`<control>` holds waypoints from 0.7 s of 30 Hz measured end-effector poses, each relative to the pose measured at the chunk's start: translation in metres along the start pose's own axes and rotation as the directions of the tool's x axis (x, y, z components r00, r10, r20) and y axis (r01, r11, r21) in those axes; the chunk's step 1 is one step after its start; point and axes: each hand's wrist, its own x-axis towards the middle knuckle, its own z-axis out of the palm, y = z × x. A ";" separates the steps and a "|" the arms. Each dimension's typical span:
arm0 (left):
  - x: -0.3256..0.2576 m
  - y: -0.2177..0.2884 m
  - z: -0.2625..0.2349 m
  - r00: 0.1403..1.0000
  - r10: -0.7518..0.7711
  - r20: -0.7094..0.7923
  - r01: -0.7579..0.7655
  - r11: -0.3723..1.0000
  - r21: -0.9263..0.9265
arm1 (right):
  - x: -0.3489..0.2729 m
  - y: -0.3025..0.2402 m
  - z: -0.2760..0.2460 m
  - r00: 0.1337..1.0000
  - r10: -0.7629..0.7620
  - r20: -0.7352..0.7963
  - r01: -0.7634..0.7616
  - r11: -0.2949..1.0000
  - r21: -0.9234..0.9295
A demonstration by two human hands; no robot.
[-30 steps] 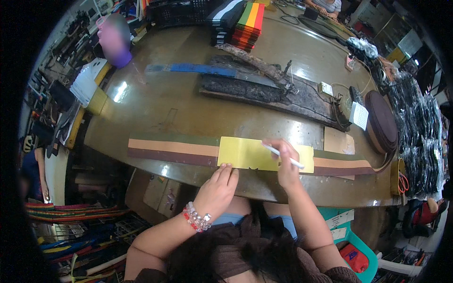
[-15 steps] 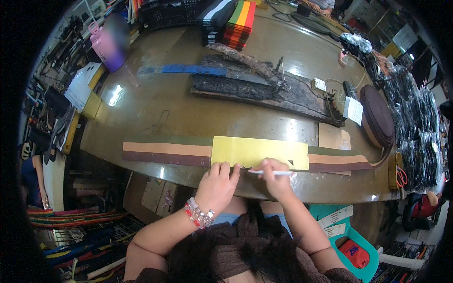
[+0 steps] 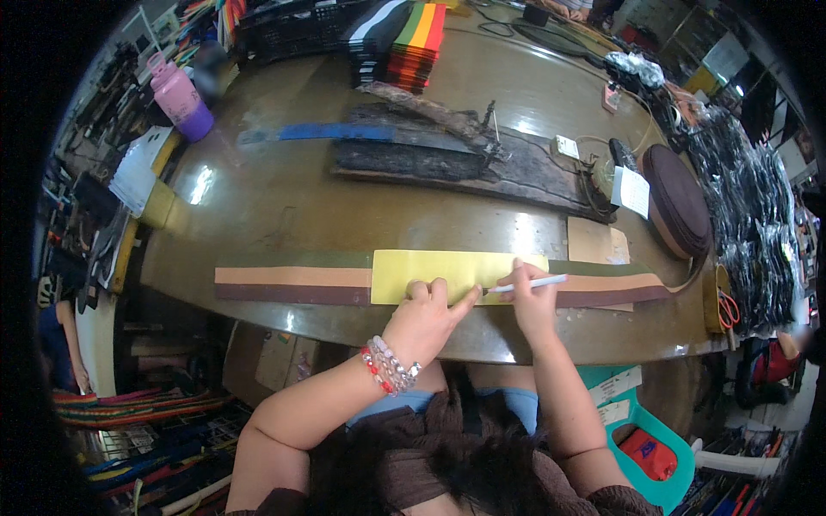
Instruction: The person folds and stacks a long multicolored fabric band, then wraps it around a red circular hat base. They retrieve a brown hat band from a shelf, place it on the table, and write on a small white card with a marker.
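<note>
A yellow rectangular card (image 3: 413, 267) lies across a flat strap (image 3: 292, 276) striped green, tan and maroon, near the table's front edge. My left hand (image 3: 425, 322) presses the card down with its fingers spread, the index finger reaching toward the pen tip. In my right hand (image 3: 535, 308) is a slim white pen (image 3: 549, 281), held slantwise with its tip on the card's right part, close to my left index finger. My right hand partly covers the card's right end. Rightward, the strap runs on to a large maroon roll (image 3: 680, 202) standing on the table.
Beyond the card lies a dark, charred-looking board (image 3: 413, 156) with a blue strip (image 3: 335, 132). Stacks of striped strap pieces (image 3: 417, 43) stand at the back. A pink and purple bottle (image 3: 182, 103) is at the left; orange-handled scissors (image 3: 729, 311) sit at the right edge.
Both hands have moved from the card's near edge farther onto it. The pen has shifted right, and my left index finger has stretched toward its tip.
</note>
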 end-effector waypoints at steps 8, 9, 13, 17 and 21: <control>0.009 0.009 -0.007 0.994 -0.014 0.112 0.005 0.997 0.078 | 0.005 0.007 -0.010 0.987 -0.154 0.054 0.161 0.974 -0.162; 0.011 0.009 -0.008 0.992 -0.011 0.125 0.003 0.998 0.064 | 0.010 0.005 -0.017 0.997 0.043 0.059 -0.048 0.995 0.083; 0.032 0.010 -0.005 0.966 0.231 -0.113 -0.233 0.972 -0.003 | 0.012 0.004 -0.043 0.991 0.063 -0.121 -0.052 0.994 0.091; 0.053 0.026 0.005 0.947 0.317 -0.056 -0.319 0.948 -0.014 | -0.003 0.014 -0.039 0.883 -0.463 0.080 0.416 0.693 -0.589; 0.069 0.041 0.008 0.924 0.332 0.190 -0.355 0.929 0.106 | 0.009 0.016 -0.053 0.979 -0.192 0.066 0.203 0.933 -0.296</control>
